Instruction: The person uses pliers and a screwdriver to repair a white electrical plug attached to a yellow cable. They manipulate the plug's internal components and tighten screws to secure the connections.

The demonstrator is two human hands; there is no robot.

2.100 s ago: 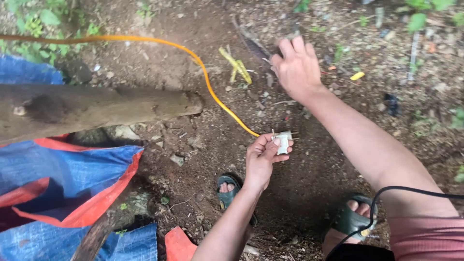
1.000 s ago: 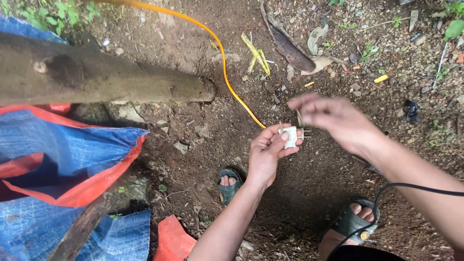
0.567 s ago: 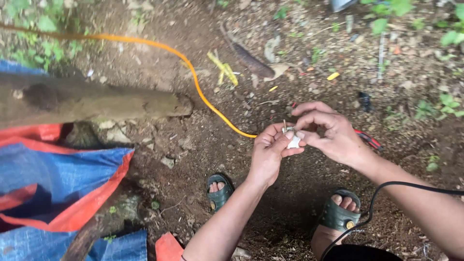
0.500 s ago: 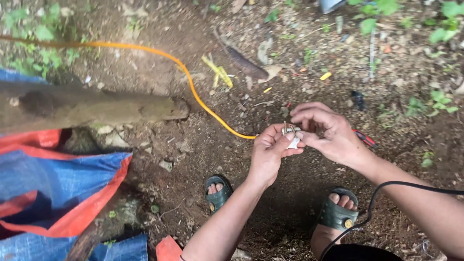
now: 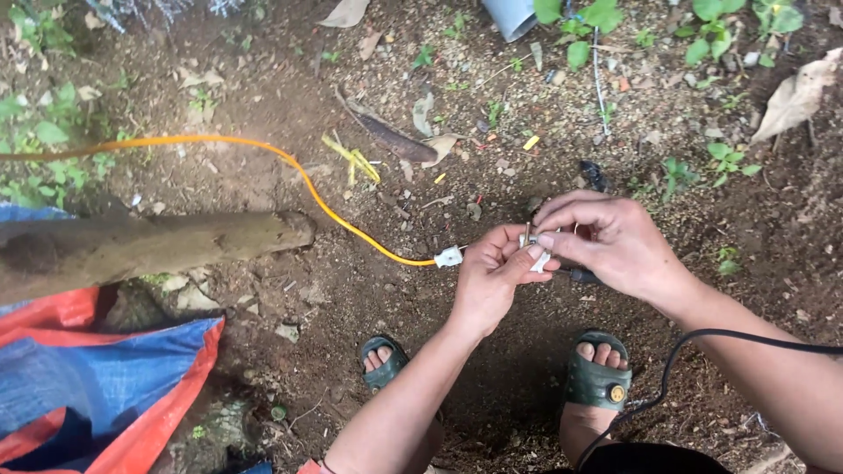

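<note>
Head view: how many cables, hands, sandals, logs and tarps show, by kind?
Cables: 2, orange cable and black cable
Hands: 2, left hand and right hand
Sandals: 2
Log: 1
Tarp: 1
Total: 8

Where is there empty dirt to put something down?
Bare dirt lies between the log end, the orange cable and the left foot's green sandal. More lies right of the right hand, toward the small weeds. It is crowded around both hands, where the left hand holds the white plug, and among leaves up top.
</note>
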